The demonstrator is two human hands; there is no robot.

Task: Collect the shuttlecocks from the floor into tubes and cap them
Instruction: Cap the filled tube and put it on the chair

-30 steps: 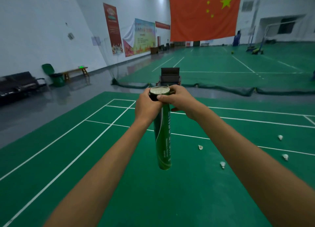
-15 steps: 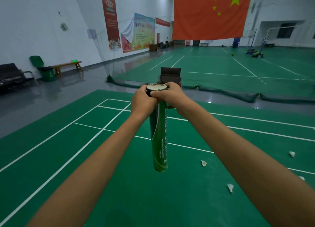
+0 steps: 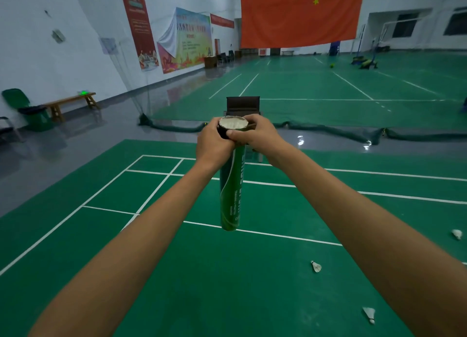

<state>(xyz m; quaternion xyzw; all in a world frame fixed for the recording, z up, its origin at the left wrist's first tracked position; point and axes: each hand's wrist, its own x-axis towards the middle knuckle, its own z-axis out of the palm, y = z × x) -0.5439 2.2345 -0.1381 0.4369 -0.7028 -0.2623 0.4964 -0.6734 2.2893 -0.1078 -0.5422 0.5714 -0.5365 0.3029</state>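
A green shuttlecock tube (image 3: 231, 192) hangs upright in front of me at arm's length. My left hand (image 3: 213, 144) and my right hand (image 3: 255, 134) both grip its top end, fingers curled round a dark cap (image 3: 223, 132). White shuttlecock feathers (image 3: 233, 123) show inside the open top. Three white shuttlecocks lie on the green floor to the right: one (image 3: 316, 266) below my right forearm, one (image 3: 369, 314) near the bottom, one (image 3: 457, 233) at the right edge.
A dark chair (image 3: 243, 105) stands just behind the tube. A lowered net (image 3: 328, 130) lies along the grey aisle beyond. A wooden bench (image 3: 72, 102) and a green bin (image 3: 27, 110) stand by the left wall.
The view has swung left and up, so the floor shuttlecocks sit lower and further right in the frame. Both hands keep their grip on the tube's top.
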